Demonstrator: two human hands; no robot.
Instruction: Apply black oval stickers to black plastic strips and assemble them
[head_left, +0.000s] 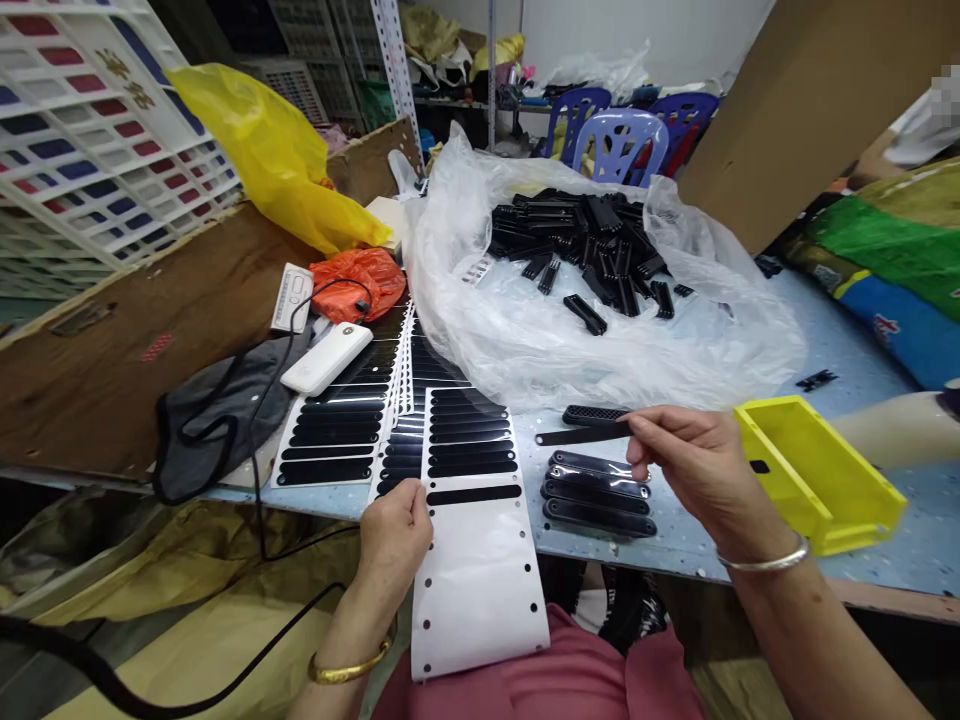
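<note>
My right hand (690, 465) pinches one end of a thin black adhesive strip (577, 436), which stretches out to the left over the table. My left hand (396, 535) is closed at the left edge of a white sticker sheet (480, 590). Black strips are left in rows on the sheet's upper part, while its lower part is bare backing hanging over the table edge onto my lap. Below the held strip lie several glossy black oblong plastic pieces (598, 492) side by side. Just behind the strip rests another black piece with a perforated face (592, 414).
A clear plastic bag (480, 320) spreads over the table with a heap of black plastic parts (592, 230). A yellow bin (855, 480) stands at right. More strip sheets (330, 440), a white power bank (328, 358) and cables lie left. Part of another person shows at far right.
</note>
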